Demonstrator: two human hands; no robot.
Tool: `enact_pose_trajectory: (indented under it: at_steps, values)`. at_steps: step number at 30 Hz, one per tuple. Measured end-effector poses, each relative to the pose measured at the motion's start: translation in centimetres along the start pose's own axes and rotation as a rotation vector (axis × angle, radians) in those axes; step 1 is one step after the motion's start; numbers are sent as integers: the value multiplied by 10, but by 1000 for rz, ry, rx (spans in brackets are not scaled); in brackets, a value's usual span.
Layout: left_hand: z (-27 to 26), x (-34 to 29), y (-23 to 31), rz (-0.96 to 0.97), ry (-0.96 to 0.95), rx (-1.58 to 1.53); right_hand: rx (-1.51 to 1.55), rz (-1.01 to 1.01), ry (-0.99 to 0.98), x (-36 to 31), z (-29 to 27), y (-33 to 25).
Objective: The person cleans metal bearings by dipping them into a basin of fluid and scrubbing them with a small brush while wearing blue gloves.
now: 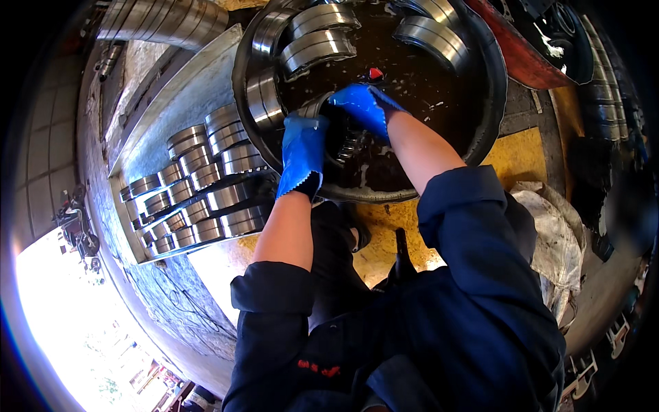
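Both my hands wear blue rubber gloves and reach into a round black tub (495, 123) of dark, oily liquid. Between them is a steel roller bearing (351, 147), partly sunk, with its rollers showing at the lower side. My left hand (302, 141) is closed on its left edge, the fingers largely hidden behind the glove's back. Curled over the upper edge is my right hand (364, 106), its fingertips out of sight. A small red piece (375, 73) shows just beyond the right glove. Shiny bearing rings (319, 49) stand in the tub along its left and far sides.
Left of the tub, a metal tray (127, 233) carries rows of steel rings (195, 159). More rings (161, 22) are lined up at the far left. A red-sided container (518, 51) sits at the far right, a whitish sack (552, 233) near my right elbow.
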State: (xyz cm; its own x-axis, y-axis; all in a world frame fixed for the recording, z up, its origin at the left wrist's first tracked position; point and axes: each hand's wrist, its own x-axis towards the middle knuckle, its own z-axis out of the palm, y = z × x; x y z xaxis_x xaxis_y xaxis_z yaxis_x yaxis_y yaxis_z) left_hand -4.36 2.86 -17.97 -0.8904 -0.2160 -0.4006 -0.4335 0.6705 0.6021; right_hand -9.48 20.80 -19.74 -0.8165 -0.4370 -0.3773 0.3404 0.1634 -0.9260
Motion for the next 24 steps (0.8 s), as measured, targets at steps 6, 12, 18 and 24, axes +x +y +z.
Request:
enact_pose_trajectory:
  at_steps: [6,12,18,24]
  values:
    - [3,-13,10,43,150,12,-532,-54,275,-32,49,32]
    - [4,0,-7,77,-79,-174,-411,278,631,-70,82,15]
    - [2,1,-1,85,-117,-55,-550,315,425,-88,70,0]
    - [15,38,-52,452,-6,365,-761,260,250,-103,9,-53]
